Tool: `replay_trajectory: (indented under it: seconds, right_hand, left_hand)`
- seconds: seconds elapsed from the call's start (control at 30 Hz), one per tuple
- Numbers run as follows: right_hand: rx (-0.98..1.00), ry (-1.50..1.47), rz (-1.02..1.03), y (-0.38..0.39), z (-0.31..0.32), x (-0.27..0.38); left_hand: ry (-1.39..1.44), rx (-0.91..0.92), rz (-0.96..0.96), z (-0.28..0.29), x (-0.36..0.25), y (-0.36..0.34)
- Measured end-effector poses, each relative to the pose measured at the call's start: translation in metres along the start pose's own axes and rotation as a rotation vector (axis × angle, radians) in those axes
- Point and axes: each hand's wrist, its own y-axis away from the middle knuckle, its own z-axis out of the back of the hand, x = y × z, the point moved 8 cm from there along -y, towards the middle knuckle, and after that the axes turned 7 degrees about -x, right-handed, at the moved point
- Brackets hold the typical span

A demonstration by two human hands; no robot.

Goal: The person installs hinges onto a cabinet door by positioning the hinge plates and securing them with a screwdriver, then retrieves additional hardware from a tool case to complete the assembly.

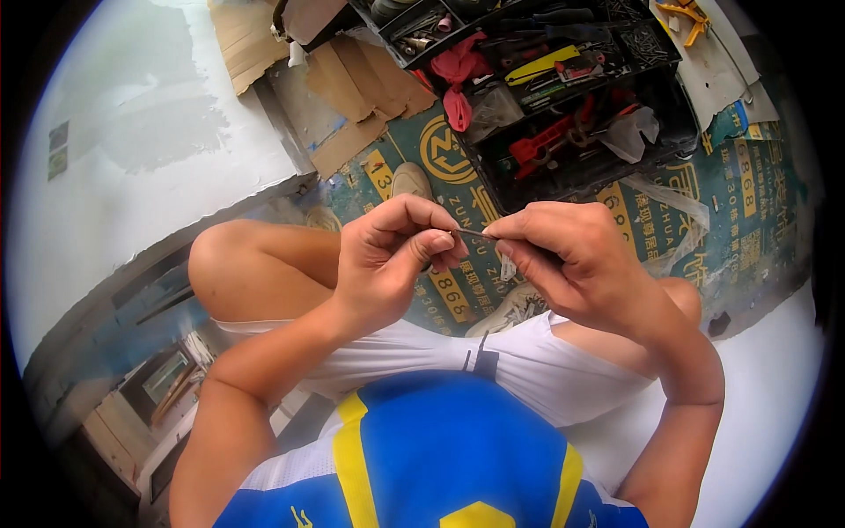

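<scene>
Both my hands meet in front of my knees, holding a thin dark rod-like piece (473, 233) between them. My left hand (387, 255) pinches its left end between thumb and fingers. From the other side, the fingertips of my right hand (576, 255) close on the right end. The piece is too small to name its kind. A scrap of clear plastic (508, 267) shows just under my right fingertips; whether it is held there I cannot tell.
Beyond my hands an open black toolbox (563, 180) holds pliers, screws, a yellow tool (541, 65) and a red bag (459, 66). Torn cardboard (352, 79) lies left of it. A green printed floor sheet (414, 141) spreads below. A white wall (132, 114) stands at left.
</scene>
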Motion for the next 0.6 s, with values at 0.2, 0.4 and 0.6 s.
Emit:
replay_trajectory:
  seconds: [0.2,0.4,0.6]
  right_hand:
    - [0.034,0.086,0.022,-0.002,-0.002,0.002]
    - [0.063,0.441,0.093,0.0,-0.007,0.022]
    - [0.062,0.158,0.08,0.0,-0.012,0.002]
  left_hand:
    - [-0.035,-0.006,0.011,0.003,0.0,-0.001]
    - [-0.241,-0.025,-0.173,0.007,-0.011,-0.001]
    - [-0.694,-0.019,-0.526,0.002,-0.031,0.003]
